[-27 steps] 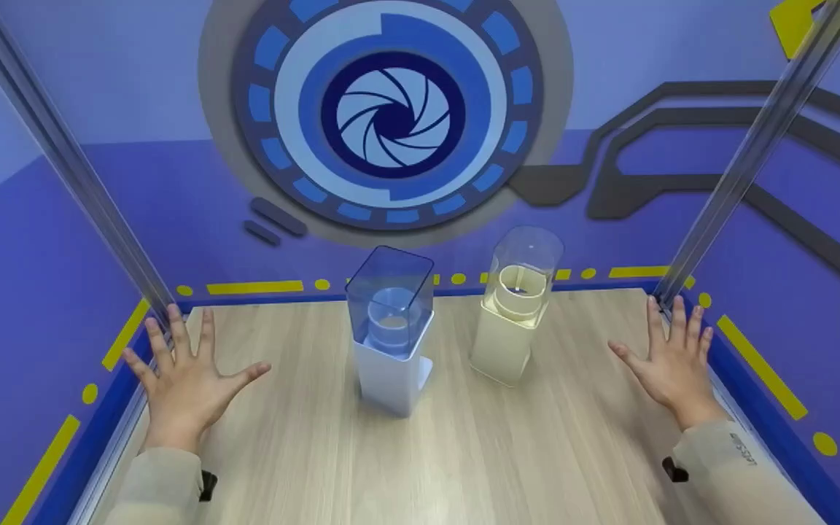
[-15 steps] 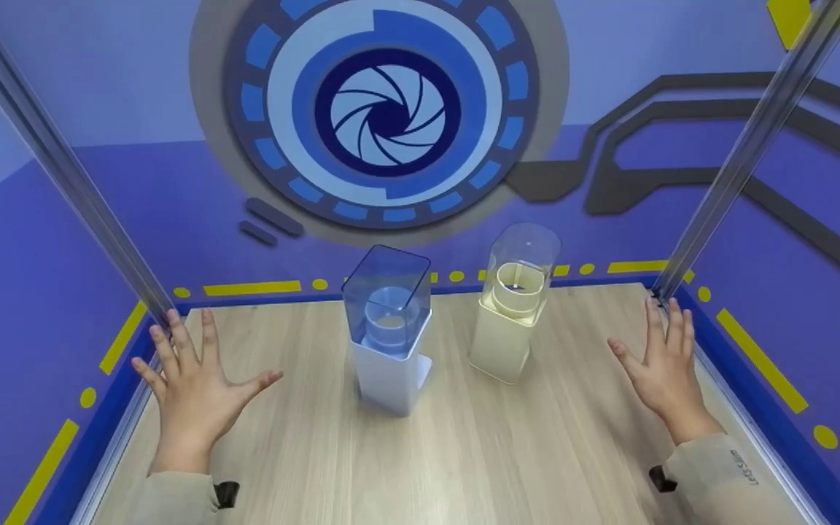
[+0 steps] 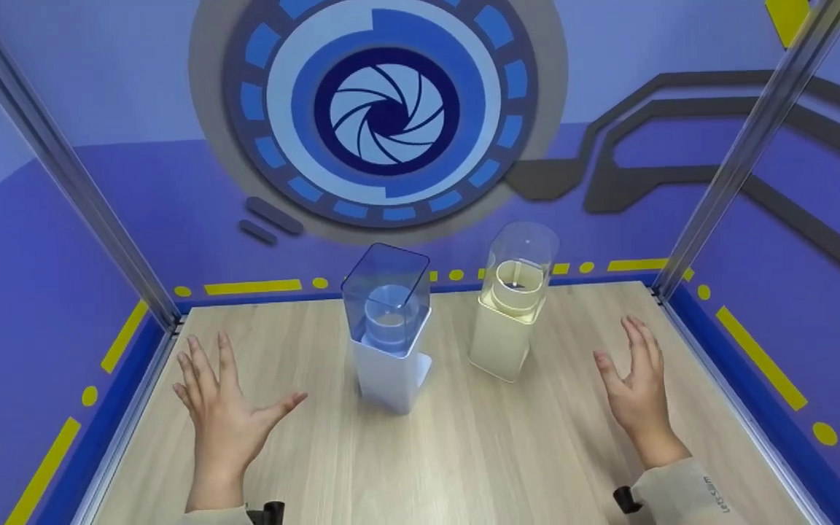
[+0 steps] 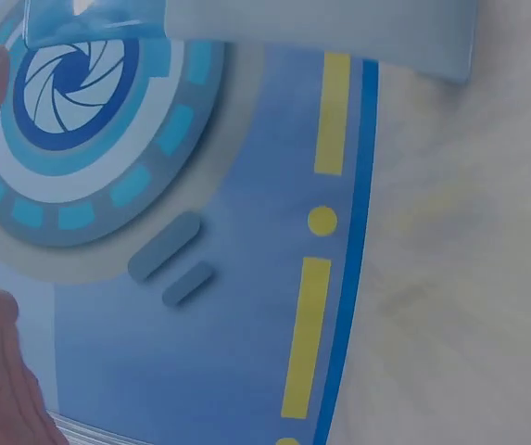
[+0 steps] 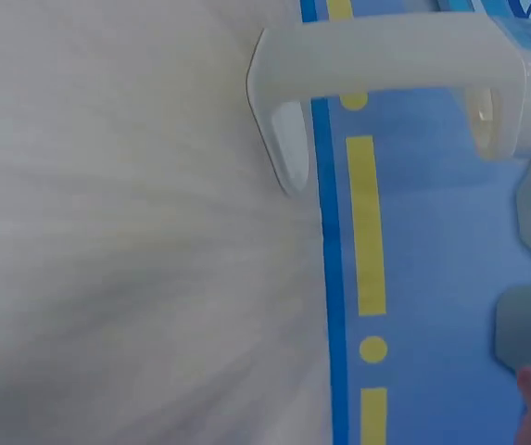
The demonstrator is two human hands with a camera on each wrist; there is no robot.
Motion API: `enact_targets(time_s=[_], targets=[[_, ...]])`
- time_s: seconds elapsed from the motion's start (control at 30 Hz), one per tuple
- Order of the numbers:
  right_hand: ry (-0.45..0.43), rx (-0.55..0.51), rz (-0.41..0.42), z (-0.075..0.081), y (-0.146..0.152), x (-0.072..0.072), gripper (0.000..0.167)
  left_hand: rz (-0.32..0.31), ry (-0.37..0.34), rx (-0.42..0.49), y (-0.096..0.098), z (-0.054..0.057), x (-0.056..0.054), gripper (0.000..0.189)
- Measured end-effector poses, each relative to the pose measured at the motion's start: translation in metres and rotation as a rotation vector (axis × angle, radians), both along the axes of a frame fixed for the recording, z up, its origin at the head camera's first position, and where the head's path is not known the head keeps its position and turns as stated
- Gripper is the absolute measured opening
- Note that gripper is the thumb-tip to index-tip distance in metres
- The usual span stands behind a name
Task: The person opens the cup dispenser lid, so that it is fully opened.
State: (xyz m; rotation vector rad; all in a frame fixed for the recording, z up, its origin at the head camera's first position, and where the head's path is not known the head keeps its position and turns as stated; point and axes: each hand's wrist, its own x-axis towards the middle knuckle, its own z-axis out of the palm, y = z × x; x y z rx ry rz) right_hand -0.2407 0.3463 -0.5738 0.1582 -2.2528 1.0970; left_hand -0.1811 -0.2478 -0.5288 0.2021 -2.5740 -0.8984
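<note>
Two dispenser-like stands rise from the wooden table (image 3: 318, 467), both upright. The nearer one is a white-blue dispenser (image 3: 387, 379) with an open-topped clear bluish bin; its body also crosses the top of the left wrist view. To its right, farther back, is a cream dispenser (image 3: 502, 346) with a clear rounded upper bin around a cream ring. My left hand (image 3: 223, 415) hovers left of the white-blue dispenser, fingers and thumb spread, holding nothing. My right hand (image 3: 639, 401) hovers right of the cream dispenser, thumb apart from the fingers, touching nothing.
A blue patterned back wall (image 3: 157, 211) stands close behind both dispensers. Metal frame posts rise at the back corners, the right post (image 3: 755, 138) among them. Metal rails run along the table's left and right sides.
Both hands have moved inward from the table's sides toward the dispensers and nearer to me. The right hand's fingers have drawn closer together. The dispensers stay where they stood.
</note>
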Motion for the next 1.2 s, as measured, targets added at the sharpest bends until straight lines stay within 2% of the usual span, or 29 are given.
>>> enact_targets(time_s=[0.13,0.2,0.3,0.37,0.53,0.67,0.77,0.9,1.03,1.2], targets=[[0.173,-0.082,0.059,-0.010,-0.022,0.000,0.067,-0.023,0.090,0.075,0.014,-0.003,0.000,0.157],[0.232,-0.121,0.087,-0.013,-0.037,-0.001,0.064,-0.036,0.136,0.115,0.022,-0.006,-0.001,0.155],[0.272,-0.180,0.136,-0.014,-0.064,-0.002,0.059,-0.054,0.188,0.181,0.036,-0.015,0.001,0.151],[0.266,-0.227,0.184,-0.013,-0.082,-0.001,0.055,-0.067,0.198,0.221,0.045,-0.021,0.002,0.149],[0.184,-0.313,0.310,-0.012,-0.120,0.000,0.045,-0.111,0.168,0.312,0.066,-0.026,-0.001,0.146],[0.042,-0.364,0.367,-0.014,-0.144,-0.001,0.042,-0.155,0.149,0.365,0.083,-0.028,-0.006,0.141],[-0.075,-0.438,0.387,-0.014,-0.163,-0.006,0.042,-0.176,0.132,0.421,0.094,-0.030,-0.011,0.132],[-0.187,-0.530,0.379,-0.014,-0.186,-0.020,0.041,-0.177,0.078,0.504,0.108,-0.037,-0.017,0.112],[-0.236,-0.553,0.379,-0.011,-0.207,-0.034,0.041,-0.176,0.038,0.530,0.119,-0.043,-0.022,0.103],[-0.235,-0.529,0.423,0.000,-0.222,-0.051,0.043,-0.181,0.039,0.535,0.129,-0.044,-0.029,0.102]])
